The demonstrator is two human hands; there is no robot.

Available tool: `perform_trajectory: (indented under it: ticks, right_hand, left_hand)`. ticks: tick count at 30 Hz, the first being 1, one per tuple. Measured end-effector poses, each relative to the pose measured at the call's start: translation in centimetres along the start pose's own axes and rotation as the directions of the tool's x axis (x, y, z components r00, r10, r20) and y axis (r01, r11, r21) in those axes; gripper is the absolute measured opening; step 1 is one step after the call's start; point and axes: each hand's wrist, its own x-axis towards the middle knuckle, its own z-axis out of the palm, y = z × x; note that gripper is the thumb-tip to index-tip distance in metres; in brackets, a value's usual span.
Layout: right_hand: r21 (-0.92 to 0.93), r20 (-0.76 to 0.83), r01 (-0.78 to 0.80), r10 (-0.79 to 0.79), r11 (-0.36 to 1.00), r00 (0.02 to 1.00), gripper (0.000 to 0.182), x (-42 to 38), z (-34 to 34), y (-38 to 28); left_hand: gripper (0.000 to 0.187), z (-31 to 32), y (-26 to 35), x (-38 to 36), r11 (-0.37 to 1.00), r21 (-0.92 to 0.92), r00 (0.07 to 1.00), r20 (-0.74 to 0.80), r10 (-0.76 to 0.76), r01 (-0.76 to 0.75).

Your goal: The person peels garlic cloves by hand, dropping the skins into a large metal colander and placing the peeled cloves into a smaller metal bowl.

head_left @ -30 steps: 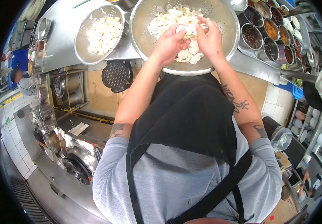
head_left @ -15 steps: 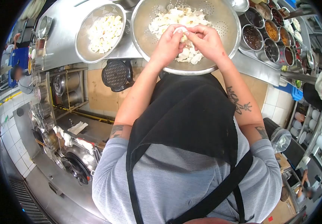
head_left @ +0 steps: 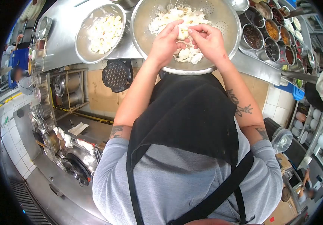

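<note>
Over the large steel colander [head_left: 233,37], my left hand [head_left: 164,44] holds a pale garlic bulb [head_left: 183,33] between its thumb and fingers. At the bulb's other side, my right hand [head_left: 209,42] has its thumb and curled fingers pinched against it. Beneath both hands, a heap of white garlic and loose papery skins [head_left: 187,56] covers the colander's bottom. To the left is a smaller perforated colander [head_left: 82,47], with peeled garlic cloves [head_left: 105,35] in it.
Metal pots of sauces and seasonings [head_left: 253,36] crowd the counter at right. A black ridged stool top [head_left: 117,76] is below the counter's front edge. Shelves with pots [head_left: 67,84] stand at lower left. Other people appear small at the far left and far right.
My hands have parted slightly and my left fingers have opened out, so more of the garlic bulb shows. The colanders have stayed in place.
</note>
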Motion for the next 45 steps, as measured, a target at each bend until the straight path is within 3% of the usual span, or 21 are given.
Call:
perform_trajectory:
  ticks: [2,3,6,9,15,21,26,29,32,35,38,41,45]
  right_hand:
    - [-0.132,-0.066,0.237,-0.247,0.963,0.967,0.016,0.6,-0.1,1.3]
    - [-0.201,-0.086,0.346,-0.368,0.916,0.926,0.015,0.7,-0.1,1.4]
    - [-0.293,0.000,0.437,-0.457,0.850,0.889,0.013,0.5,-0.3,0.9]
    - [-0.433,0.076,0.455,-0.471,0.778,0.879,0.013,-0.5,-0.2,-0.5]
    - [-0.462,0.114,0.457,-0.461,0.760,0.880,0.011,-0.7,-0.2,-1.1]
    - [-0.531,0.224,0.534,-0.498,0.658,0.838,0.006,-0.8,-0.2,-0.8]
    - [-0.589,0.258,0.522,-0.468,0.617,0.845,0.006,-1.0,0.1,-1.0]
    - [-0.602,0.324,0.601,-0.527,0.526,0.786,0.009,-0.6,-0.2,-0.4]
    - [-0.582,0.355,0.639,-0.550,0.503,0.756,0.014,-0.4,-0.3,-0.1]
    - [-0.570,0.364,0.656,-0.563,0.495,0.742,0.017,0.0,-0.4,0.1]
    - [-0.590,0.402,0.674,-0.562,0.445,0.723,0.017,0.2,-0.4,0.5]
    - [-0.641,0.428,0.643,-0.500,0.419,0.753,0.016,0.0,-0.6,1.2]
    - [-0.745,0.343,0.497,-0.384,0.445,0.857,0.012,-0.2,-0.8,1.2]
  left_hand:
    - [0.040,-0.7,0.2,0.0,0.977,-0.209,0.988,0.152,0.001,0.031]
    - [0.039,-0.9,0.2,0.0,0.976,-0.216,0.986,0.169,0.002,0.035]
    - [0.038,-1.3,0.2,-0.3,0.974,-0.226,0.981,0.191,0.026,0.018]
    - [0.037,-1.3,0.1,-0.8,0.976,-0.213,0.983,0.163,0.078,-0.042]
    - [0.033,-0.9,0.2,-1.2,0.991,-0.085,0.989,0.099,0.111,-0.103]
    - [0.031,-0.1,0.2,-1.4,0.992,0.052,0.993,0.023,0.112,-0.114]
    - [0.030,0.6,0.5,-1.7,0.997,0.061,0.997,-0.070,0.044,-0.040]
    - [0.027,-1.0,0.1,-0.6,0.984,-0.156,0.995,0.062,-0.081,0.090]
    - [0.030,-0.6,2.2,-0.8,0.957,-0.007,0.947,0.145,-0.287,0.291]
    - [0.032,-2.2,0.9,0.8,0.953,0.154,0.936,0.201,-0.290,0.262]
    - [0.028,-1.7,0.0,1.2,0.953,0.183,0.970,-0.016,-0.243,0.242]
    - [0.031,-1.2,0.7,1.3,0.977,0.018,0.971,-0.120,-0.208,0.212]
    - [0.036,-1.8,0.6,1.3,0.973,-0.089,0.974,0.102,-0.201,0.211]
